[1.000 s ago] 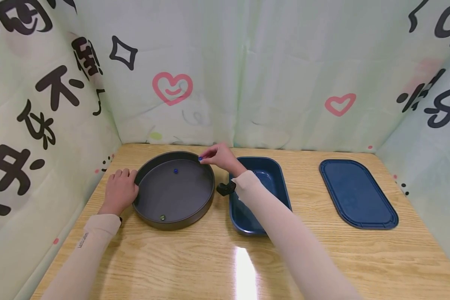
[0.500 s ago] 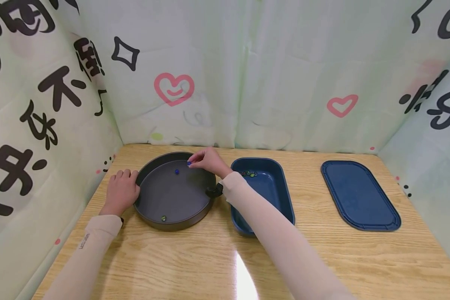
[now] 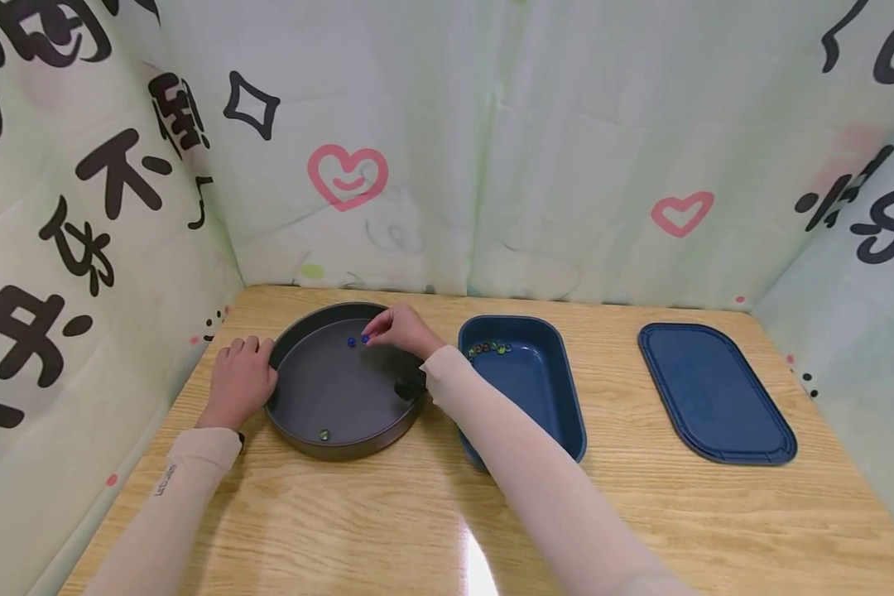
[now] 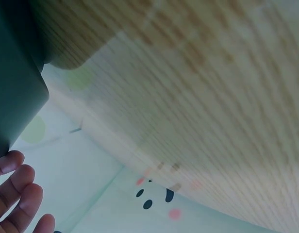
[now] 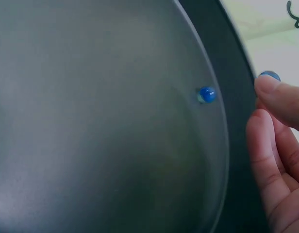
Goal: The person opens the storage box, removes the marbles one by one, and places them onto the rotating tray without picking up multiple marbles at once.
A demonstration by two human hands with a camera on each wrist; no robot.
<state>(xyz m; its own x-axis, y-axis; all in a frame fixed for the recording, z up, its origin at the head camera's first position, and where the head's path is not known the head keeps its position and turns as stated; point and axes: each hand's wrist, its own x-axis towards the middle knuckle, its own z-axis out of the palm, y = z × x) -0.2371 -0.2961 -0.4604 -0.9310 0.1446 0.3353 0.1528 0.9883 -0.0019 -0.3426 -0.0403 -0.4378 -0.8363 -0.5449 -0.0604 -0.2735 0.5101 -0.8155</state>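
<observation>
A round dark grey pan (image 3: 328,385) sits at the left of the wooden table. My left hand (image 3: 242,377) grips its left rim; in the left wrist view the fingers (image 4: 23,196) lie by its outer wall. Over the pan's far right part, my right hand (image 3: 404,331) pinches a blue marble (image 3: 366,338) between thumb and fingertips. That marble shows partly behind the thumb (image 5: 273,88) in the right wrist view. Another blue marble (image 5: 207,94) lies on the pan floor near the wall. Close to the near rim is a greenish clear marble (image 3: 324,434).
Right of the pan stands a deep navy rectangular container (image 3: 525,385), with several coloured marbles (image 3: 489,348) along its far left end. My right forearm crosses over it. A flat navy lid (image 3: 718,393) lies farther right. Printed curtains (image 3: 566,165) enclose the table's back and sides.
The right hand has moved left and toward the pan floor, carrying the blue marble from the rim to beside the other blue one. The left hand has stayed at the rim.
</observation>
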